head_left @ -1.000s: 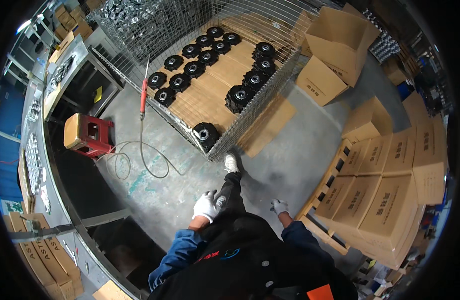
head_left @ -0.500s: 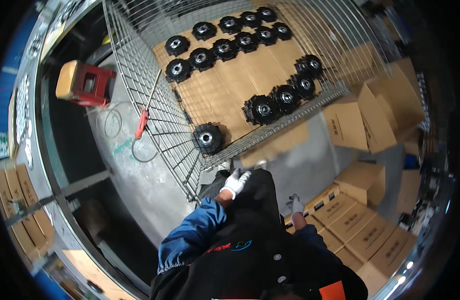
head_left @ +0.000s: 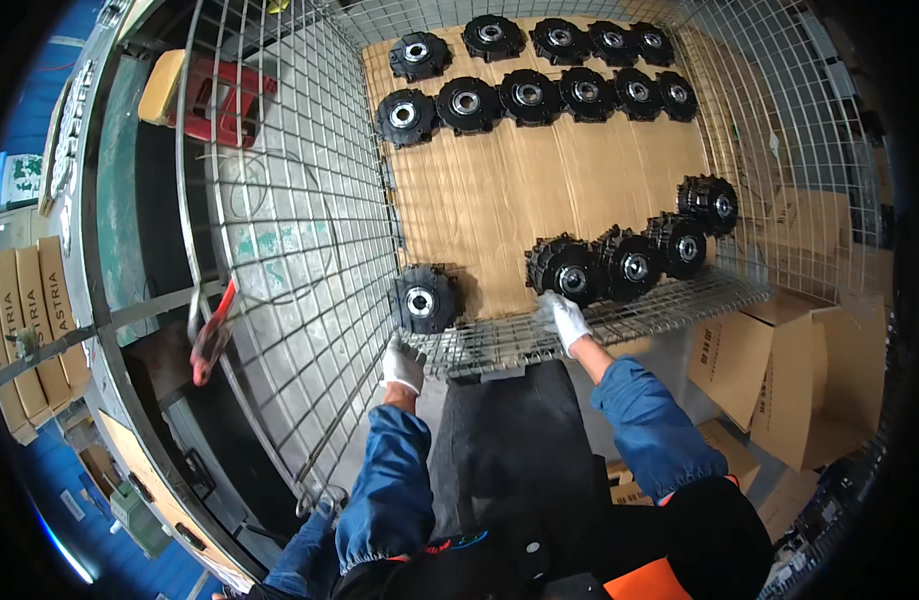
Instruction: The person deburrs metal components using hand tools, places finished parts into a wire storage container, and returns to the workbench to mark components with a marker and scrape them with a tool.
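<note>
My left hand, in a white glove, is at the near wire edge of a cage. Its fingers are apart and point toward a black round machine part with a shiny metal centre ring. My right hand, gloved too and slightly blurred, stretches its fingers over the same edge beside a stack of black round parts. Whether either hand touches a part is hard to see. More such stacks run from there toward the far right. Two rows of the parts lie on a cardboard sheet at the far side.
Wire mesh walls surround the cardboard. A red stool and a red-handled tool are at the left, beside a long metal bench. Open cardboard boxes stand at the right. Blue denim shows at the lower left.
The view has moved closer to the cage. Both hands have gone from beside my body to its near edge, the left at the single part, the right at the stack.
</note>
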A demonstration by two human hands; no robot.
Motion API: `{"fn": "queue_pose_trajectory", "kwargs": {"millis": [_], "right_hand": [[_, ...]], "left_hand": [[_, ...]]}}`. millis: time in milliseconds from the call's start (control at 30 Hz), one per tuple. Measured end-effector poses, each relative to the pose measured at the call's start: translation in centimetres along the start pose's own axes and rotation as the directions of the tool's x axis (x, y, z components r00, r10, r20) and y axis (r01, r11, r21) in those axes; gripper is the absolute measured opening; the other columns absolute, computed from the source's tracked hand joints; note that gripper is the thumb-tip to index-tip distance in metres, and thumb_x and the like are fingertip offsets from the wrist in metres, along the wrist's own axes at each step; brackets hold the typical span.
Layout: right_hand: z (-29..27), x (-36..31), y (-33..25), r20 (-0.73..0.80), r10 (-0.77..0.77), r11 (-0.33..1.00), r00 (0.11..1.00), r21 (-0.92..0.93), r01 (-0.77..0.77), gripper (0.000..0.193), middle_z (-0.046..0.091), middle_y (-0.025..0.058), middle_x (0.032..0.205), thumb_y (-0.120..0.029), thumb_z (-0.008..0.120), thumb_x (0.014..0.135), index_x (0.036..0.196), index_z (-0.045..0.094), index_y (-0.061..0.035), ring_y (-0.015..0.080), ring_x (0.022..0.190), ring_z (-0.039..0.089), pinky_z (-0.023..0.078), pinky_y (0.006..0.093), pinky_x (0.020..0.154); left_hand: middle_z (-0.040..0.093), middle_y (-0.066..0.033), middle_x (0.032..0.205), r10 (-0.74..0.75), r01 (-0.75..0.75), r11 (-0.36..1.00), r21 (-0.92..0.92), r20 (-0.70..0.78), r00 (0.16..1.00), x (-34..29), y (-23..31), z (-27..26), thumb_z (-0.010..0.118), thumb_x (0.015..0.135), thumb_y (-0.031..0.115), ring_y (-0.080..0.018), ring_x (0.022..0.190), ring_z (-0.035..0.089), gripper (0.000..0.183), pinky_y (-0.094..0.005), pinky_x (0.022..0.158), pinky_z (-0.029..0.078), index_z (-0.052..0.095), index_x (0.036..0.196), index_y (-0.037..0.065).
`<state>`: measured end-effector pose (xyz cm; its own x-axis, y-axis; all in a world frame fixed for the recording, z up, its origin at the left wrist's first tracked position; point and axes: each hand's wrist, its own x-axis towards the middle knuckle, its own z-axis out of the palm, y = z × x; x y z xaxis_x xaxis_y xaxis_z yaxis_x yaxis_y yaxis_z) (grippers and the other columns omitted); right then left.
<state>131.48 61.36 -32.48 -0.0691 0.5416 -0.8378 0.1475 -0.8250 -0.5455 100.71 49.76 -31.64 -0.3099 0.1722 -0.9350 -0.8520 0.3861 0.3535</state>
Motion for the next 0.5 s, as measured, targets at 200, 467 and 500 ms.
{"fn": "queue_pose_trajectory", "kwargs": {"millis": [200, 467, 500], "right_hand": [[5.0, 10.0, -0.5, 0.2, 0.1, 0.995, 0.975, -0.037, -0.094, 0.061, 0.062, 0.016, 0.114, -0.052, 0.041, 0.093, 0.121, 0.054, 0.0, 0.0264, 0.102, 0.059, 0.041, 0.0372, 0.091], [15.5, 22.7, 4.1, 0.333, 0.089, 0.996, 0.939, -0.043, -0.079, 0.067, 0.06, 0.0166, 0.119, -0.057, 0.034, 0.093, 0.123, 0.054, -0.0007, 0.0259, 0.114, 0.054, 0.036, 0.0344, 0.098], [16.3, 24.2, 5.2, 0.352, 0.071, 0.996, 0.933, -0.078, -0.046, 0.069, 0.059, 0.0168, 0.12, -0.059, 0.034, 0.092, 0.124, 0.054, -0.0017, 0.0276, 0.115, 0.053, 0.036, 0.0349, 0.098]], "left_hand": [[0.05, -0.0129, 0.127, 0.07, 0.009, 0.99, 0.144, -0.539, 0.84, 11.4, -0.8, -1.1, 0.053, 0.087, 0.04, -0.0277, 0.102, 0.053, 0.055, -0.0425, 0.083, 0.043, 0.047, 0.127, 0.003], [0.054, -0.0075, 0.123, 0.022, -0.105, 0.957, -0.272, -0.293, 0.956, 20.2, -5.2, -7.0, 0.038, 0.091, 0.039, -0.0246, 0.118, 0.047, 0.043, -0.0453, 0.102, 0.034, 0.054, 0.118, 0.011], [0.052, -0.0083, 0.127, -0.008, -0.074, 0.961, -0.268, -0.292, 0.956, 20.3, -6.2, -6.7, 0.036, 0.091, 0.035, -0.0265, 0.118, 0.046, 0.042, -0.0451, 0.103, 0.033, 0.052, 0.121, 0.01]]}}
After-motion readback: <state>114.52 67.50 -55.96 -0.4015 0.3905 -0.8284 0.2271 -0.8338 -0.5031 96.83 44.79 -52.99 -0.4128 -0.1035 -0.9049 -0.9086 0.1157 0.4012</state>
